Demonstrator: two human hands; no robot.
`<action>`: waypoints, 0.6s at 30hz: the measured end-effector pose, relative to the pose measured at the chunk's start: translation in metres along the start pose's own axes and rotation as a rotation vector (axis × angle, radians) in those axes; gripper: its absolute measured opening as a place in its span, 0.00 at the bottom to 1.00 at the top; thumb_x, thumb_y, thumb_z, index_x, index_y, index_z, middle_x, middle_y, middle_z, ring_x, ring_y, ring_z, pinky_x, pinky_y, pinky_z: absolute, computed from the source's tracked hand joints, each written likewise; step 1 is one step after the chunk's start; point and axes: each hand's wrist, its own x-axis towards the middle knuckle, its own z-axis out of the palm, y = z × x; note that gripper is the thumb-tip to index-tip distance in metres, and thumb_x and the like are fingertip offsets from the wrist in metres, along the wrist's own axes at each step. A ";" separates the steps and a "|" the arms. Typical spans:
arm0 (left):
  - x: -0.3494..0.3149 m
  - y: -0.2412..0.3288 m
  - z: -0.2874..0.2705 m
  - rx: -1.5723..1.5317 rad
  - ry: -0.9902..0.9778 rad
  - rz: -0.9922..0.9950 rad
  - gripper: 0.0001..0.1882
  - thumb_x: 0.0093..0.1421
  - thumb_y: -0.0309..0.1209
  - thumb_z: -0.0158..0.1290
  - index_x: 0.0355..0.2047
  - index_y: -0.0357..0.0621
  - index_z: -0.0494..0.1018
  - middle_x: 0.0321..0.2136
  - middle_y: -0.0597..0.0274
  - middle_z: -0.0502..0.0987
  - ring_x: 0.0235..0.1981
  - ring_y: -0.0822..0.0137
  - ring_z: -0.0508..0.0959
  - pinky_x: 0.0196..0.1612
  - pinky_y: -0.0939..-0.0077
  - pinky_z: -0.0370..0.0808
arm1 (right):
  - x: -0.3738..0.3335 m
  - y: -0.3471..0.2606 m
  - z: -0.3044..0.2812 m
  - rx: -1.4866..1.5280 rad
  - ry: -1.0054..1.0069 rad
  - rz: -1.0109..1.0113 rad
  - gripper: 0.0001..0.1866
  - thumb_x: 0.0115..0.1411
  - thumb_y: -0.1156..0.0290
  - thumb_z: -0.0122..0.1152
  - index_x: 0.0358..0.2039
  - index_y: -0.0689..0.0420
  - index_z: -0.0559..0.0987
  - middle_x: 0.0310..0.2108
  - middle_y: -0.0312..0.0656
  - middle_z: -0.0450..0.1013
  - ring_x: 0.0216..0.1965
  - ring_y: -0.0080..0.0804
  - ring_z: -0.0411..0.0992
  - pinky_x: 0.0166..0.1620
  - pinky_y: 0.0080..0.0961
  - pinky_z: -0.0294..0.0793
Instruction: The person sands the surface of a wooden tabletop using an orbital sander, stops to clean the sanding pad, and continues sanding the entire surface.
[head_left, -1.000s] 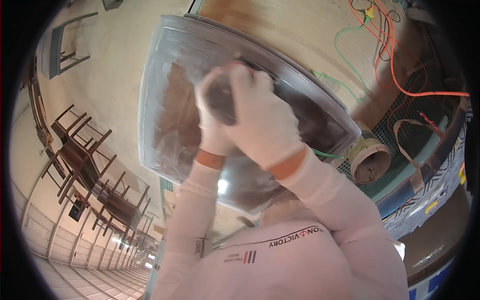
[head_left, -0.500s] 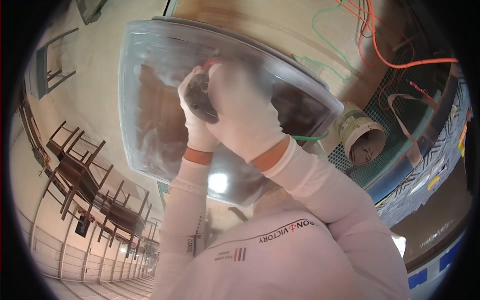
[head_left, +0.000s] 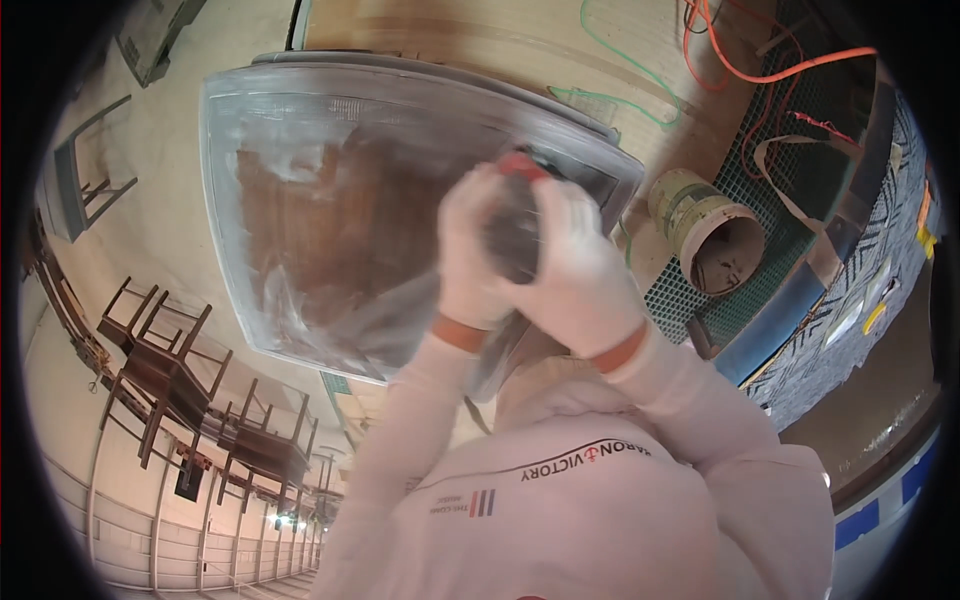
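Note:
Both my hands, in white gloves with orange-brown cuffs, are closed around a dark hand-held power sander [head_left: 513, 232] with a red part at its far end. My left hand [head_left: 466, 245] wraps its left side, while my right hand [head_left: 588, 262], a little blurred, grips the right. The sander is over the right part of a large panel [head_left: 310, 225] with curved-looking edges. Whitish dust coats the panel's borders, and brown surface shows in the middle. My hands hide the sander's underside, so its contact with the panel cannot be made out.
Right of the panel lies a round, dirty tub [head_left: 715, 245], its opening facing me, on green mesh [head_left: 672, 290]. Orange hose [head_left: 790, 72] and thin green line [head_left: 650, 105] run across the far right. Dark wooden chairs [head_left: 165, 365] stand at left, a grey stool [head_left: 70, 180] farther off.
Both hands and the sander have moved rightward across the panel. The whole view has shifted slightly, with the panel now farther left. More brown surface shows at its left and middle.

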 end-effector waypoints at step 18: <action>-0.002 0.003 0.004 -0.037 0.096 -0.050 0.39 0.50 0.34 0.68 0.61 0.40 0.64 0.61 0.47 0.63 0.61 0.51 0.67 0.63 0.59 0.66 | 0.009 -0.006 -0.007 -0.020 -0.131 0.016 0.42 0.46 0.64 0.74 0.59 0.57 0.62 0.54 0.59 0.65 0.45 0.57 0.75 0.42 0.42 0.81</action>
